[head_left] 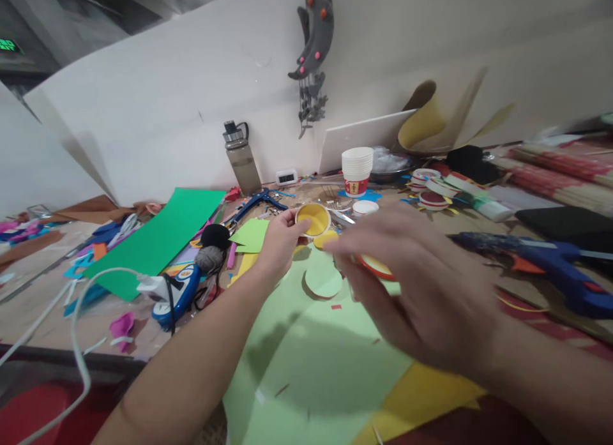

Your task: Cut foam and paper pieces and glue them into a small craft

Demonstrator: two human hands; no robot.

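My left hand is closed on a round, white-rimmed paper cup with a yellow inside, tilted so its round face shows. My right hand is raised close to the camera, blurred by motion, its fingers bent and pointing left towards the cup. Whether it grips anything cannot be made out. By its fingertips shows a small yellow disc. Below, a pale green paper shape with a rounded end lies on a large light green sheet. An orange-rimmed round thing is partly hidden behind my right hand.
At left are a green sheet and a blue power strip with a white cable. A bottle and stacked paper cups stand at the back. A blue glue gun lies at right, with tape rolls behind.
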